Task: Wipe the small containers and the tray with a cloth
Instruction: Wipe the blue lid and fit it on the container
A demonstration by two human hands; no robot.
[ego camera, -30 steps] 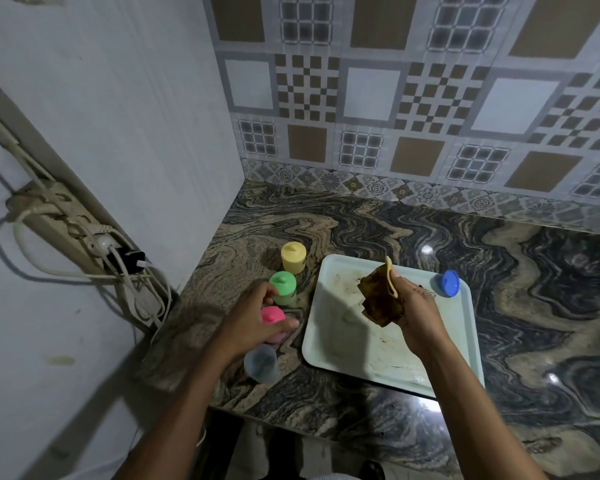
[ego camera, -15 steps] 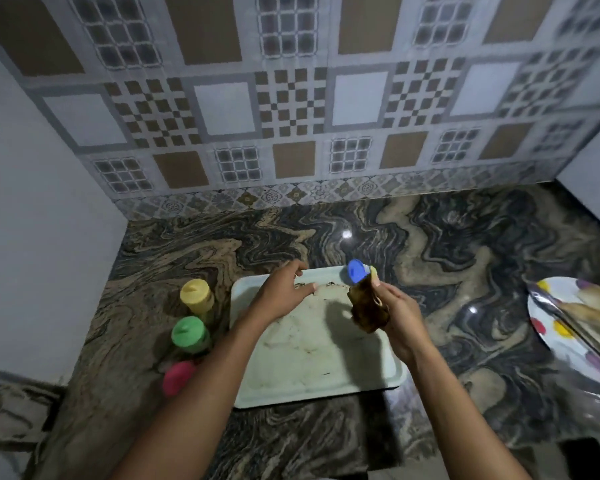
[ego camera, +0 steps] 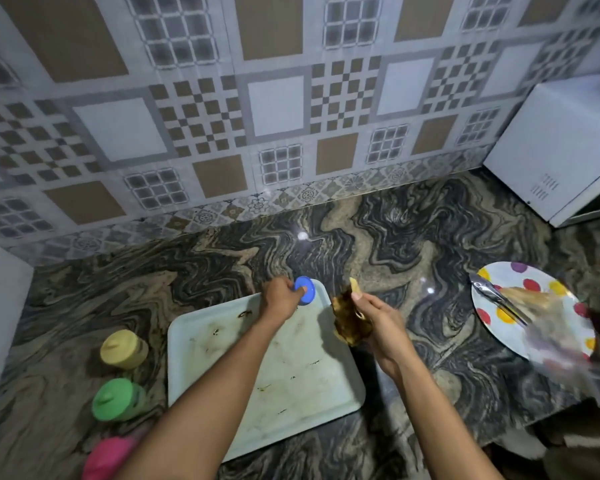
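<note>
A pale, stained tray [ego camera: 222, 344] lies on the marble counter. At its far right corner stands a blue-lidded small container [ego camera: 306, 289], and my left hand [ego camera: 280, 299] is closed around it. My right hand [ego camera: 378, 317] holds a crumpled brown cloth [ego camera: 347, 320] above the tray's right edge. Left of the tray stand a yellow-lidded container [ego camera: 122, 348], a green-lidded one [ego camera: 114, 399] and a pink-lidded one [ego camera: 109, 457], partly hidden by my left arm.
A polka-dot plate [ego camera: 499, 306] with metal tongs [ego camera: 496, 296] and food sits at the right. A white appliance [ego camera: 565, 150] stands at the back right. Patterned tiles back the counter [ego camera: 395, 237]; its front edge runs just below the tray.
My left hand left the pink-lidded container, crossed the tray and took hold of the blue-lidded one. The view swung right, bringing the plate and appliance into sight. The cloth stays in my right hand.
</note>
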